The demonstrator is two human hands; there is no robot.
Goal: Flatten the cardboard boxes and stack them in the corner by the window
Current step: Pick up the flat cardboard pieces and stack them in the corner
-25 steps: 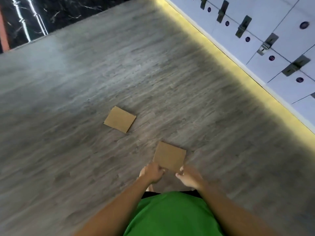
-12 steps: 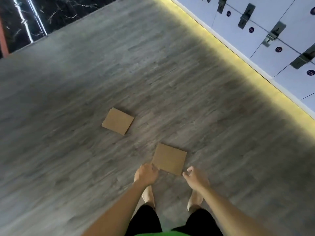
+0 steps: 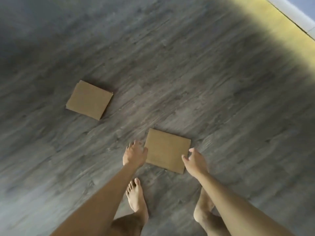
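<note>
The right hand (image 3: 196,163) covered the near right corner of the nearer flattened box (image 3: 166,149), and whether its fingers touched the cardboard could not be told. The right foot (image 3: 203,208) lay partly behind the forearm. Motion blur smeared the floor (image 3: 221,82). The white strip (image 3: 296,12) was cut off at the upper right.

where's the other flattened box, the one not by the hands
In the head view the far flattened box lies flat on the wood floor, left of centre, beyond and left of the near box.
</note>
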